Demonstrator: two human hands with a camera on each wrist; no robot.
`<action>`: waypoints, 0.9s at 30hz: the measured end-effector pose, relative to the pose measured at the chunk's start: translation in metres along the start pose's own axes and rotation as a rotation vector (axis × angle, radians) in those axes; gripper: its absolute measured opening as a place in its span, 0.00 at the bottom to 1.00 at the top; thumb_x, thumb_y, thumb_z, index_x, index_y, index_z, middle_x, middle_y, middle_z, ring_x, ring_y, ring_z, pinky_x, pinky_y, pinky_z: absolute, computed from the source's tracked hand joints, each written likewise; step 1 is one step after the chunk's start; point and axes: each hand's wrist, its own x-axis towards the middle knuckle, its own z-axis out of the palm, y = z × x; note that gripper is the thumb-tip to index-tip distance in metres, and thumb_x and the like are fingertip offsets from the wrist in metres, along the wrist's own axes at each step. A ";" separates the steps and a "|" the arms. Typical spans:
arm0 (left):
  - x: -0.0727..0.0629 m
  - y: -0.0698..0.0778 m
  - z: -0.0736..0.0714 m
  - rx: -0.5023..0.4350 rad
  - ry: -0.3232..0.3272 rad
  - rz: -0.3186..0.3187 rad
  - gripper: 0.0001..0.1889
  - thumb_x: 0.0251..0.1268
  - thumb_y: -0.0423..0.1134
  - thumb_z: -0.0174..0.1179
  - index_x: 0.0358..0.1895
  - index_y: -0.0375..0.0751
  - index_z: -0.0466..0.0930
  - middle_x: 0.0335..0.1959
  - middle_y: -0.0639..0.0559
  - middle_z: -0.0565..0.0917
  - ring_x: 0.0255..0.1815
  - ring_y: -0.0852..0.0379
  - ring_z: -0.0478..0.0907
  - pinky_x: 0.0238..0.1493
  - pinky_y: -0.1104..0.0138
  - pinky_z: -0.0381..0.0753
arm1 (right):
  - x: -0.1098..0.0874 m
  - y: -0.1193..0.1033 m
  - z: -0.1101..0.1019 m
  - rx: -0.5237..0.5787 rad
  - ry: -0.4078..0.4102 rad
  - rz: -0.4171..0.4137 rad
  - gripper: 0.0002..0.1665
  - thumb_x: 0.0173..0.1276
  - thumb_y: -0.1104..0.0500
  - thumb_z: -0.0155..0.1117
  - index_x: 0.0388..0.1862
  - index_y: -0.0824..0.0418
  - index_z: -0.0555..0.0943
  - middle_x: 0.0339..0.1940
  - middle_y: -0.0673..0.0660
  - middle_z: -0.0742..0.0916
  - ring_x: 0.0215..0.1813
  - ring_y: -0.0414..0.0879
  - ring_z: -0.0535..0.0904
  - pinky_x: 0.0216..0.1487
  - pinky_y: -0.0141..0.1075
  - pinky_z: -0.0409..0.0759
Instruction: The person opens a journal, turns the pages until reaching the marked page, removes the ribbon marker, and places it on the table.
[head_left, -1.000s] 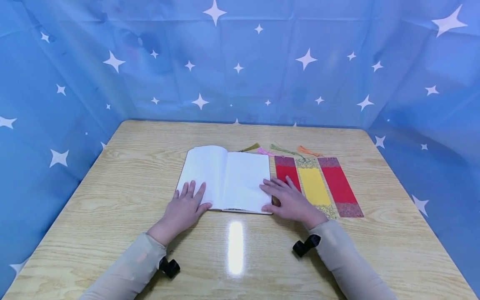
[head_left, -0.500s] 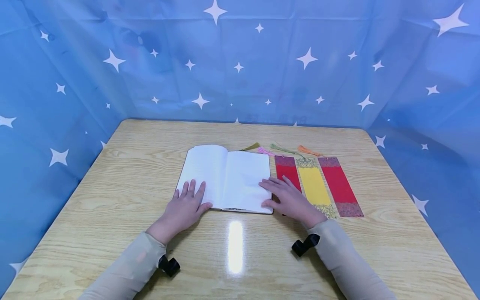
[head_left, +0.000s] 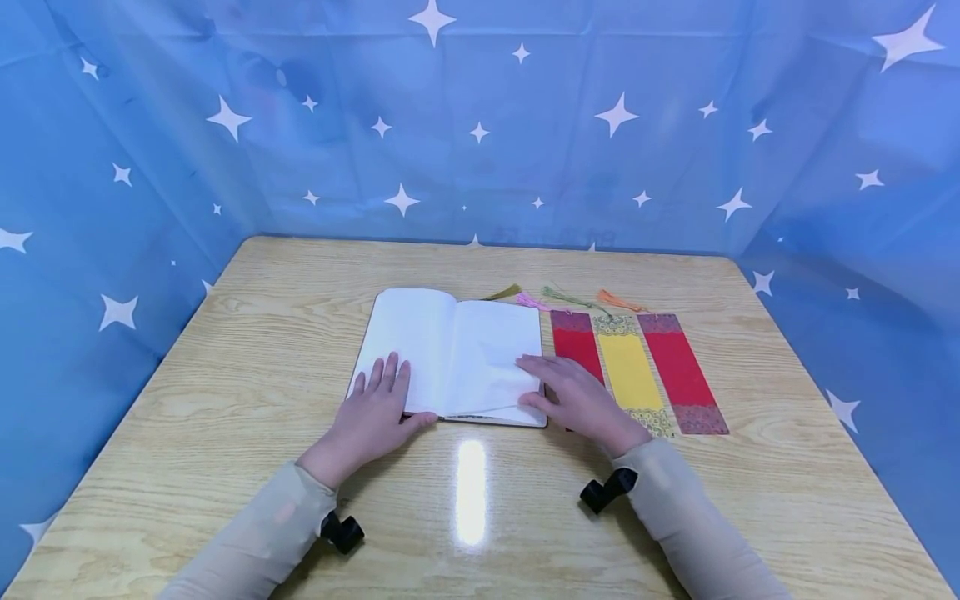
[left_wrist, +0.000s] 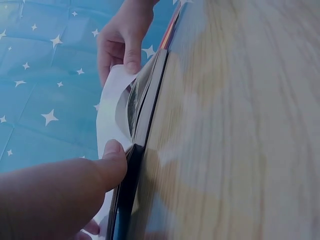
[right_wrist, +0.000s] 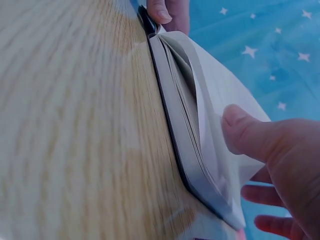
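An open book (head_left: 408,333) with blank-looking white pages lies on the table. My left hand (head_left: 375,417) rests with spread, straight fingers on the lower left page, its thumb (left_wrist: 115,155) at the book's bottom edge beside the spine. At the right page's outer edge, my right hand (head_left: 577,404) pinches a page (right_wrist: 215,85) between thumb (right_wrist: 245,130) and fingers. That page bulges up off the stack beneath, leaving a gap that shows along the bottom edge in both wrist views. The dark cover (left_wrist: 131,175) edges the book below.
Right of the book lie a red bookmark (head_left: 576,342), a yellow bookmark (head_left: 632,371) and another red bookmark (head_left: 681,367), with tassels at their far ends. An olive tassel (head_left: 504,292) sticks out behind the book. A starry blue curtain (head_left: 480,167) surrounds the wooden table (head_left: 225,375).
My left hand has shifted slightly right, its thumb now nearer the spine. My right hand has edged left, and the right page has buckled upward.
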 end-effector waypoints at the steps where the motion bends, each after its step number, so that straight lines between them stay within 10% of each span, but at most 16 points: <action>1: 0.000 0.000 0.001 0.002 0.004 0.003 0.49 0.61 0.70 0.44 0.70 0.29 0.52 0.70 0.30 0.51 0.70 0.34 0.48 0.65 0.43 0.50 | 0.000 -0.001 0.000 -0.002 0.012 -0.012 0.37 0.60 0.45 0.66 0.66 0.54 0.70 0.63 0.56 0.75 0.63 0.53 0.69 0.61 0.51 0.66; 14: 0.005 0.012 0.001 0.031 0.055 0.016 0.52 0.58 0.71 0.44 0.71 0.28 0.48 0.70 0.29 0.47 0.71 0.35 0.43 0.66 0.42 0.44 | 0.003 -0.007 0.003 -0.037 0.171 -0.112 0.37 0.59 0.48 0.68 0.65 0.58 0.70 0.61 0.56 0.77 0.59 0.52 0.73 0.57 0.48 0.71; 27: 0.014 0.026 0.001 -0.007 0.112 0.170 0.45 0.64 0.63 0.48 0.70 0.29 0.51 0.71 0.30 0.45 0.71 0.36 0.42 0.67 0.45 0.47 | 0.009 -0.012 0.001 -0.081 0.231 -0.171 0.38 0.59 0.48 0.68 0.66 0.61 0.69 0.61 0.58 0.76 0.60 0.53 0.71 0.59 0.47 0.69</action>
